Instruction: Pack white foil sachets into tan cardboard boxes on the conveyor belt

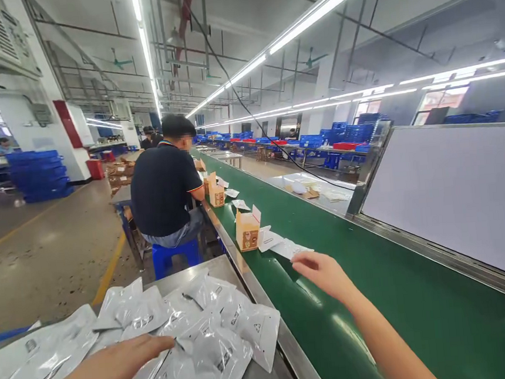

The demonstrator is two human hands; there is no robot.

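Observation:
My left hand (96, 377) lies at the bottom left, fingers stretched out over a heap of white foil pouches (194, 330) on a steel table (260, 377). It holds none of them. My right hand (322, 273) reaches out over the green conveyor belt (423, 316), fingertips at the near end of a white paper slip (286, 248). Just beyond that slip stands an open cardboard carton (248, 230) with its flaps up.
A seated person in a dark shirt (161, 185) works on a blue stool (176, 258) beside the belt. Further cartons and papers (216, 192) lie along it. A white panel (456, 195) lines the far side. Stacked blue crates (39, 176) stand at the left.

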